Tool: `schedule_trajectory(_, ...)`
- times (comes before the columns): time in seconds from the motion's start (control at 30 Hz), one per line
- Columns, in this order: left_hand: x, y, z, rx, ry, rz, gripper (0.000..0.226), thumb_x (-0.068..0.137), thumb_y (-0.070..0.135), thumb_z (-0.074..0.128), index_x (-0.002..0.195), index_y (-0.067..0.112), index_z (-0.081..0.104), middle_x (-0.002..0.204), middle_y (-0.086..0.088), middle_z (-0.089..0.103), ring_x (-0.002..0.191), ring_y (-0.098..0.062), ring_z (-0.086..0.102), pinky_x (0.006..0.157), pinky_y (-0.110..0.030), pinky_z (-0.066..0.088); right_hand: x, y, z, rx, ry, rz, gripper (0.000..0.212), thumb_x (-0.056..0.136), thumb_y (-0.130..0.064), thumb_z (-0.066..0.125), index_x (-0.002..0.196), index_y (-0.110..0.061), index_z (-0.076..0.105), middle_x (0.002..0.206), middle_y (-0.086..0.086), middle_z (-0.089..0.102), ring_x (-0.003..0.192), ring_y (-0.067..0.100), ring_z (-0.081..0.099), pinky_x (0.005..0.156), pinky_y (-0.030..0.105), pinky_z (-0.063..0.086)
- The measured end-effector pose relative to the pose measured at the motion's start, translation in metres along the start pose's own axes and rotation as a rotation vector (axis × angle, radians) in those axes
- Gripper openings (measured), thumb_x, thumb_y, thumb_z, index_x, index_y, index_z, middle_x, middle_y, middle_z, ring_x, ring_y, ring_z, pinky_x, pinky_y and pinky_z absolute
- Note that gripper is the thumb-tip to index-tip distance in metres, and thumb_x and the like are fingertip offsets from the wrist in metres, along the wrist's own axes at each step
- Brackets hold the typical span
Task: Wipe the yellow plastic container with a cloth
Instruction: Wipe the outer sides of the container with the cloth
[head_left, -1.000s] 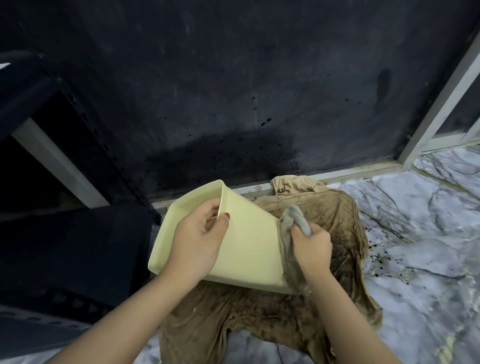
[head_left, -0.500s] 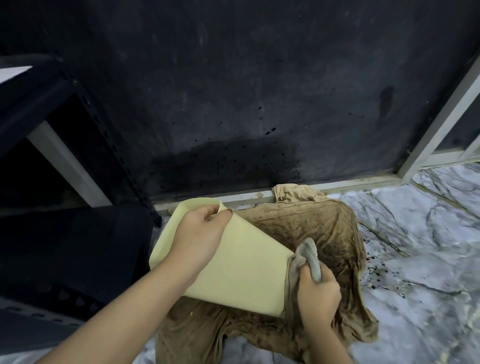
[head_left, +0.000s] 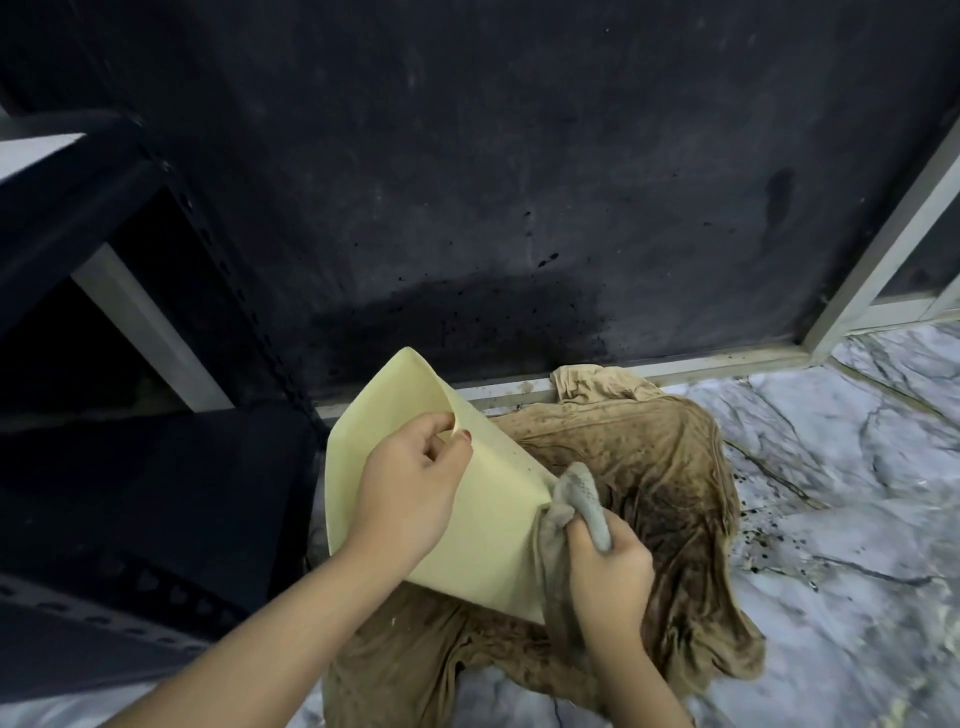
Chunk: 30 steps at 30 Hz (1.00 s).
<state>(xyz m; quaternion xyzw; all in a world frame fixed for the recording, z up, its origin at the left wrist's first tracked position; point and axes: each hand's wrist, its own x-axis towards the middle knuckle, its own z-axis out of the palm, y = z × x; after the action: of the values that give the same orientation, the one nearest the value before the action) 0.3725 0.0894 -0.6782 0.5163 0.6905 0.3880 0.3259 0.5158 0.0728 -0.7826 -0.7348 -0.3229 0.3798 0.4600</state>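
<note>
A pale yellow plastic container (head_left: 488, 540) is held tilted on its side above the floor, its opening facing up and to the left. My left hand (head_left: 410, 488) grips its upper rim, thumb outside and fingers inside. My right hand (head_left: 608, 566) is closed around a grey cloth (head_left: 582, 499) and presses it against the container's right edge, near the base. Part of the cloth hangs down below my fist along that edge.
A soiled brown garment (head_left: 660, 467) lies spread on the marble floor (head_left: 857, 499) under the container. A dark wall (head_left: 493, 182) stands just behind, with a pale metal frame (head_left: 883, 249) at right. Dark perforated metal shelving (head_left: 156, 467) stands at left.
The container has tipped more upright, its rim higher. My right hand with the cloth slid down the right edge and is now back a little higher against it.
</note>
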Motion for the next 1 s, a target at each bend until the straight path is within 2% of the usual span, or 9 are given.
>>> schedule_trajectory(0.07, -0.001, -0.004, 0.004, 0.029, -0.010, -0.008, 0.027, 0.089, 0.028, 0.054, 0.115, 0.022, 0.060, 0.069, 0.005, 0.051, 0.066, -0.013, 0.052, 0.068, -0.034, 0.044, -0.007, -0.009, 0.007, -0.021, -0.045, -0.043, 0.015, 0.087, -0.021, 0.056, 0.077, -0.016, 0.066, 0.077, 0.006, 0.064, 0.075, 0.026, 0.057, 0.063, 0.033, 0.038)
schedule_trajectory(0.2, -0.001, -0.007, 0.008, 0.033, -0.001, 0.006, 0.015, 0.088, 0.028, 0.054, 0.103, 0.028, 0.058, 0.063, 0.006, 0.049, 0.058, -0.012, 0.048, 0.064, -0.032, 0.039, -0.023, -0.038, 0.016, 0.018, -0.132, -0.182, 0.024, 0.088, -0.018, 0.053, 0.066, -0.023, 0.059, 0.076, 0.002, 0.064, 0.068, 0.012, 0.057, 0.057, 0.023, 0.040)
schedule_trajectory(0.3, 0.000, -0.009, 0.008, 0.042, -0.009, 0.016, 0.014, 0.088, 0.029, 0.054, 0.100, 0.027, 0.061, 0.065, 0.005, 0.055, 0.061, -0.014, 0.052, 0.069, -0.035, 0.044, -0.029, -0.053, 0.021, 0.028, -0.180, -0.313, 0.023, 0.087, -0.017, 0.054, 0.066, -0.026, 0.056, 0.077, 0.004, 0.062, 0.069, 0.014, 0.057, 0.062, 0.026, 0.043)
schedule_trajectory(0.37, 0.002, -0.010, 0.006, 0.043, -0.005, 0.017, 0.019, 0.087, 0.029, 0.054, 0.102, 0.023, 0.063, 0.072, 0.001, 0.062, 0.067, -0.017, 0.057, 0.073, -0.037, 0.046, -0.027, -0.053, 0.022, 0.028, -0.205, -0.324, 0.020, 0.087, -0.018, 0.055, 0.068, -0.025, 0.058, 0.077, 0.004, 0.063, 0.069, 0.013, 0.057, 0.064, 0.028, 0.044)
schedule_trajectory(0.53, 0.003, -0.012, 0.002, 0.010, 0.003, 0.015, 0.019, 0.089, 0.028, 0.054, 0.101, 0.019, 0.065, 0.084, -0.012, 0.066, 0.079, -0.031, 0.063, 0.075, -0.045, 0.049, -0.014, -0.031, 0.019, 0.004, -0.185, -0.222, 0.022, 0.088, -0.021, 0.053, 0.067, -0.020, 0.059, 0.076, 0.004, 0.063, 0.067, 0.013, 0.057, 0.058, 0.021, 0.042)
schedule_trajectory(0.67, 0.004, -0.014, -0.003, -0.019, 0.019, -0.004, 0.016, 0.090, 0.027, 0.052, 0.096, 0.021, 0.065, 0.091, -0.013, 0.068, 0.085, -0.033, 0.064, 0.079, -0.048, 0.050, 0.001, -0.005, 0.014, -0.056, -0.125, -0.077, 0.018, 0.087, -0.025, 0.052, 0.080, -0.017, 0.067, 0.080, 0.003, 0.067, 0.077, 0.020, 0.063, 0.071, 0.037, 0.052)
schedule_trajectory(0.77, 0.005, -0.014, -0.004, -0.021, 0.029, -0.013, 0.017, 0.090, 0.025, 0.051, 0.098, 0.021, 0.066, 0.093, -0.011, 0.070, 0.088, -0.029, 0.065, 0.080, -0.045, 0.050, 0.013, 0.012, 0.007, -0.083, -0.105, 0.024, 0.019, 0.086, -0.032, 0.053, 0.087, -0.020, 0.068, 0.085, 0.004, 0.069, 0.081, 0.023, 0.063, 0.075, 0.038, 0.052)
schedule_trajectory(0.87, 0.006, -0.014, -0.005, -0.031, 0.032, -0.012, 0.017, 0.090, 0.024, 0.052, 0.097, 0.022, 0.067, 0.093, -0.007, 0.070, 0.089, -0.026, 0.065, 0.082, -0.043, 0.050, 0.019, 0.025, -0.001, -0.090, -0.085, 0.104, 0.021, 0.085, -0.034, 0.053, 0.086, -0.020, 0.069, 0.083, 0.004, 0.069, 0.081, 0.025, 0.063, 0.068, 0.035, 0.048)
schedule_trajectory(1.0, 0.006, -0.015, -0.003, -0.022, 0.026, -0.001, 0.017, 0.090, 0.025, 0.052, 0.097, 0.024, 0.067, 0.093, -0.009, 0.070, 0.089, -0.028, 0.065, 0.082, -0.044, 0.050, 0.022, 0.034, -0.009, -0.109, -0.042, 0.148, 0.016, 0.086, -0.027, 0.054, 0.077, -0.019, 0.064, 0.076, 0.006, 0.066, 0.078, 0.028, 0.061, 0.056, 0.030, 0.038)
